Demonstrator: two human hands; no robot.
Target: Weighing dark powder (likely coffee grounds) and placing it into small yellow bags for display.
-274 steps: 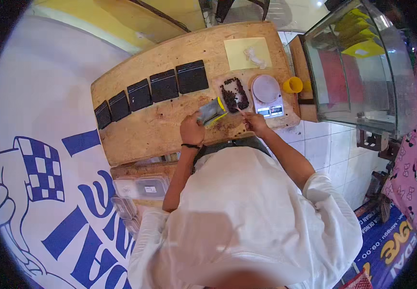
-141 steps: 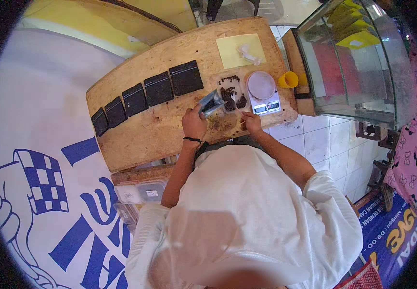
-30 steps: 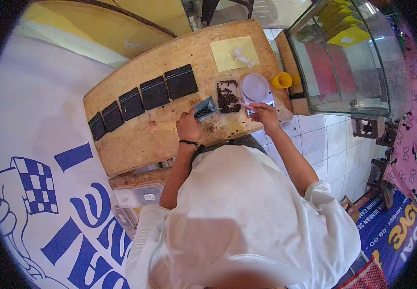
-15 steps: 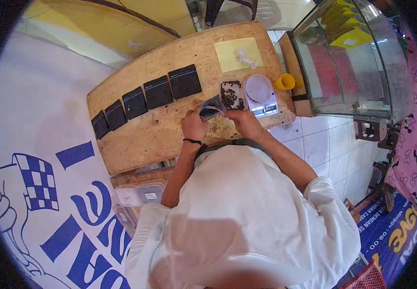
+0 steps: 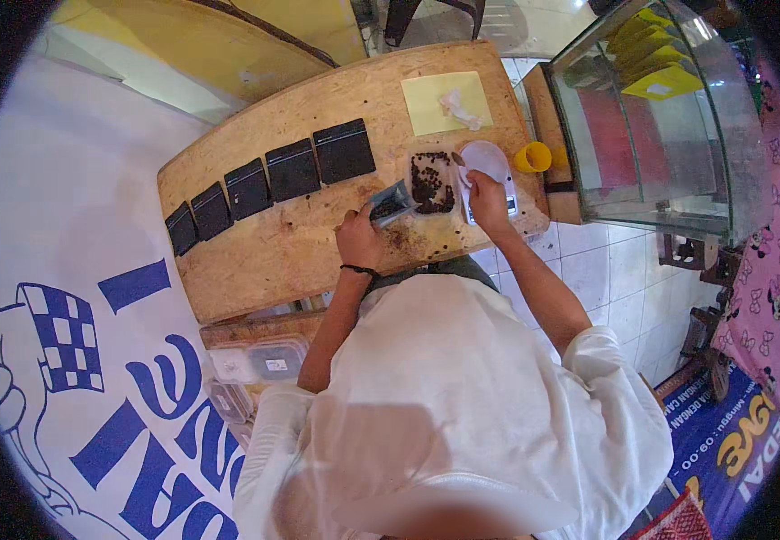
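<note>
My left hand (image 5: 359, 238) is closed on the edge of a small pouch (image 5: 393, 203), tilted with its mouth toward the right. Beside that mouth stands a clear shallow container (image 5: 445, 200) with dark bean-like pieces (image 5: 428, 178) in it. Between container and scale, my right hand (image 5: 489, 200) pinches a small spoon (image 5: 459, 160), its bowl raised at the container's right edge. The white kitchen scale (image 5: 491, 160) sits under and behind this hand, which partly covers its display. Whether the spoon carries anything is too small to tell.
Several black pouches (image 5: 293, 169) lie in a row on the left of the wooden table (image 5: 318, 256). At the back are a yellow sheet (image 5: 421, 101) and crumpled tissue (image 5: 459, 108). A yellow cup (image 5: 532, 157) and glass case (image 5: 660, 144) stand right. Dark crumbs (image 5: 408, 243) lie near the front edge.
My right hand has left the pouch and moved right, in front of the scale, where the spoon now shows. The left hand keeps the pouch, whose mouth has turned toward the container.
</note>
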